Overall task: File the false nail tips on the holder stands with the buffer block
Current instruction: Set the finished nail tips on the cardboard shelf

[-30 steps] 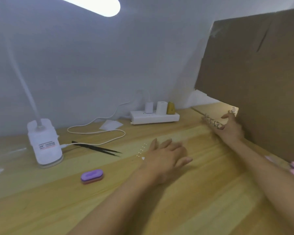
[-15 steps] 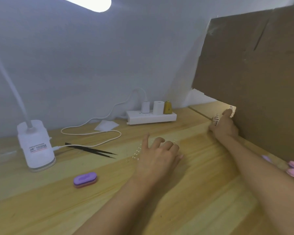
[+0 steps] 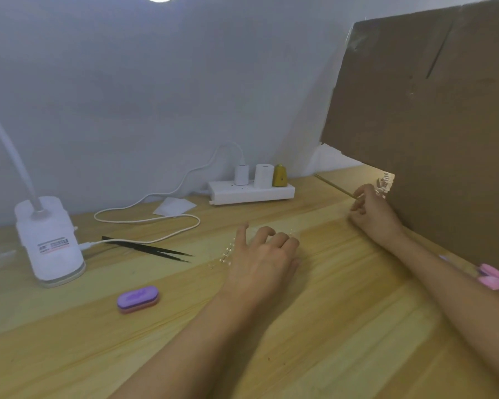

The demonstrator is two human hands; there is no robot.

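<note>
Starting close: buffer block (image 3: 138, 299) flat on the table (image 3: 343, 341), untouched. Right of the block, left hand (image 3: 264, 260) knuckles-up, loosely curled, gripping nothing, beside clear nail tips (image 3: 224, 254). Behind the block, tweezers (image 3: 147, 249). Far right of the block, further back, right hand (image 3: 372, 210) curled against a nail tip holder (image 3: 385, 182); pinch or mere touch, cannot tell.

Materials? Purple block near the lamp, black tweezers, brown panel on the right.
Buffer block: looks like foam, with a matte purple abrasive face over an orange-pink layer and soft rounded edges.
Tweezers: probably metal with a matte black coating; thin and sharp-tipped.
Brown panel: cardboard; dull and creased, with a ragged lower edge.
</note>
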